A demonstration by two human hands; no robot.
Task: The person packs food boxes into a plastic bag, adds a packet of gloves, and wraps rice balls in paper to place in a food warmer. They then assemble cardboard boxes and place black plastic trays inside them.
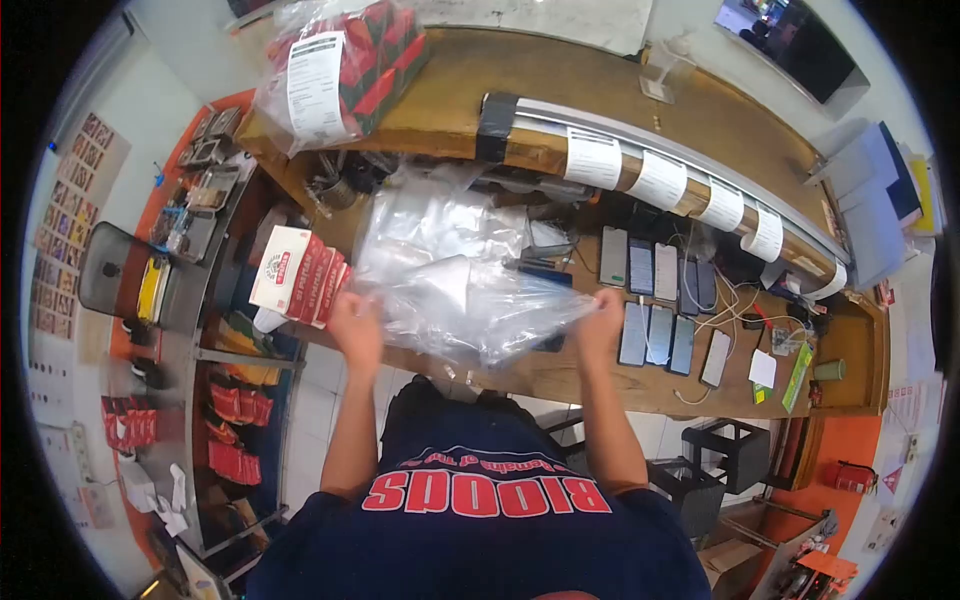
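A large clear plastic bag (450,290) is spread above the wooden desk (500,378). My left hand (357,325) has its fingers closed at the bag's left edge, close beside the red and white boxes (290,275). On the other side, my right hand (602,318) pinches the bag's right corner and stretches the plastic sideways. More crumpled clear plastic (420,215) lies behind it. Several phones (632,333) rest on the desk to the right of my right hand.
A raised shelf (480,70) carries a bag of red and green packages (345,70). Receipts (658,180) hang from its edge. White cables (715,310) run among the phones. Black stools (725,450) stand at lower right, a metal rack (180,350) at left.
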